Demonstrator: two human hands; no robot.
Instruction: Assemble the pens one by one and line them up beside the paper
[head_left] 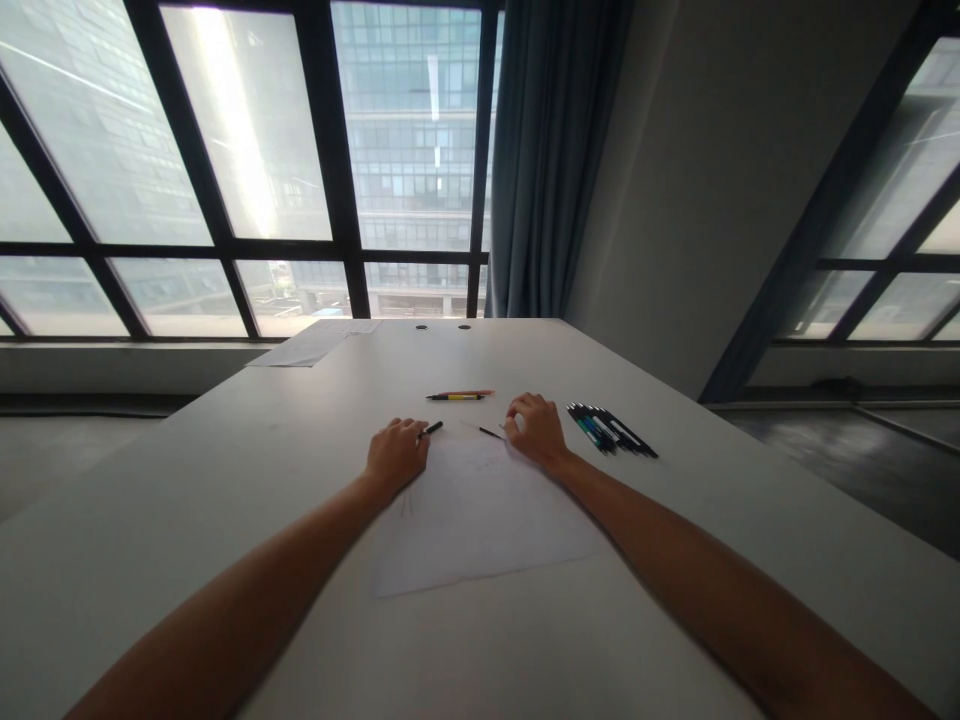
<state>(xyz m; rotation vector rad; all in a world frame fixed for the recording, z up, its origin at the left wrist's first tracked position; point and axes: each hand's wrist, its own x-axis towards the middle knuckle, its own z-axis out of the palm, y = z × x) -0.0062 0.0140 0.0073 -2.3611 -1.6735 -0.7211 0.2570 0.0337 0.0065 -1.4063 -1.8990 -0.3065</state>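
My left hand is closed around a short black pen piece, whose dark end sticks out to the right past the fingers. Across from it, my right hand has its thumb and finger pinched together; what they hold is too small to make out. Between the hands, at the far edge of a white paper sheet, lies a thin pen refill with a dark end and a pale end, close to my right fingertips. Faint thin lines show on the sheet's left part.
Beyond my hands lie a few pens or pencils, yellow, black and reddish. Several dark pens rest side by side right of my right hand. More paper lies at the far left of the white table.
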